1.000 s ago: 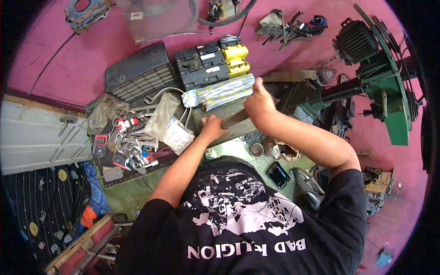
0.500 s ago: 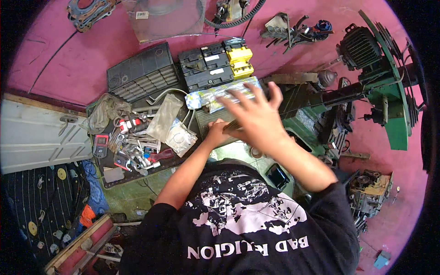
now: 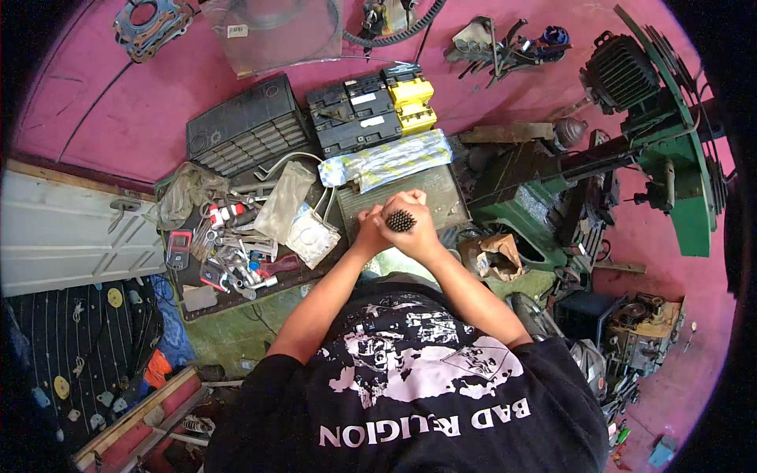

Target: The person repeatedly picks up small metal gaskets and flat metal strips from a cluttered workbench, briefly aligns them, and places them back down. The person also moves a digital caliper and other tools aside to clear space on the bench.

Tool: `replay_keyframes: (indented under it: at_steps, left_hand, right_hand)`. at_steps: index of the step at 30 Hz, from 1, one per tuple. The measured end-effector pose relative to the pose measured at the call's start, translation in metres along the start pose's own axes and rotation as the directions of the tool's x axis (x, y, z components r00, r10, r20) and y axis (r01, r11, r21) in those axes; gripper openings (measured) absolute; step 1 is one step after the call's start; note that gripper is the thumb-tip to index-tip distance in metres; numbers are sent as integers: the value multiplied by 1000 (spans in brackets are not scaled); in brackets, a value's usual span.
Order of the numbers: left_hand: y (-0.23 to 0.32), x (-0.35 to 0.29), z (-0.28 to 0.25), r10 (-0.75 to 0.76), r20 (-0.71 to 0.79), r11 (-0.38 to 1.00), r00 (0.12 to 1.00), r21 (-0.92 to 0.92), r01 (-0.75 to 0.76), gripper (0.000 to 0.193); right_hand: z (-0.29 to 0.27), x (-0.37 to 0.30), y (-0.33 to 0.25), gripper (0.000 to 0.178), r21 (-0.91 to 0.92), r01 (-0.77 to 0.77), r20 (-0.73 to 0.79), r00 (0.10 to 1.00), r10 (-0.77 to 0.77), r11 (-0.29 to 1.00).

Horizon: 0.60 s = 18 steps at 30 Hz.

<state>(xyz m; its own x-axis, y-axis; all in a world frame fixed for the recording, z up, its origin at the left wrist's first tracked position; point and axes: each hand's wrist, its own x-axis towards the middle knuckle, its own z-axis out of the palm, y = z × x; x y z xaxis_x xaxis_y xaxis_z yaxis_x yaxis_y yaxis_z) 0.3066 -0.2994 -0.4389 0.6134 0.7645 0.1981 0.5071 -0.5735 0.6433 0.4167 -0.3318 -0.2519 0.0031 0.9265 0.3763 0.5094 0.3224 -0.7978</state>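
Bundled rods (image 3: pixel 401 221), thin and dark, are held upright or nearly so above the near edge of the ribbed panel (image 3: pixel 443 195), with their packed ends turned up toward the head camera; their lower length is hidden by the hands. By the right hand (image 3: pixel 423 229) the bundle is wrapped closely, its fingers curled shut around the rods. By the left hand (image 3: pixel 370 231) the bundle is clasped from the other side, its fingers folded in and partly covered, and the two hands are pressed together.

Along the panel's far edge a long package (image 3: pixel 386 162) is laid, wrapped in blue and white with yellow marks. Just behind it, black batteries (image 3: pixel 355 122) are lined up, with yellow blocks (image 3: pixel 414 106) set at their right end.

To the left, the dark surface (image 3: pixel 309 273) is crowded. Near its right edge a white packet (image 3: pixel 310 238) and a greyish plastic pouch (image 3: pixel 285 201) are placed; metal hand tools (image 3: pixel 246 264) are heaped toward the middle. At its left edge a red and grey handheld device (image 3: pixel 179 248) is seen, and at its far left corner a crumpled bag (image 3: pixel 189 197) is piled. Beyond the far edge a black slatted box (image 3: pixel 248 130) is stood.
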Motion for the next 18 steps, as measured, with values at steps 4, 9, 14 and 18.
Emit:
replay_keyframes:
  at_steps: [4, 9, 14, 18]
  left_hand:
    - [-15, -8, 10, -40, -45, 994, 998, -100, 35, 42]
    - [-22, 3, 15, -13, -41, 990, 999, -139, 7, 40]
    - [17, 6, -32, -198, -90, 884, 976, -448, 138, 35]
    - [2, 4, -22, -125, -199, 943, 972, -329, 53, 38]
  right_hand:
    - [2, -1, -2, 19, -87, 29, 9, 1000, -28, 996]
    - [-13, 7, -16, 41, -86, 0, 8, 1000, 0, 996]
    - [-45, 12, -45, 72, -452, 359, -132, 878, -460, 816]
    - [-58, 17, -66, 65, -638, 313, 291, 944, -156, 704]
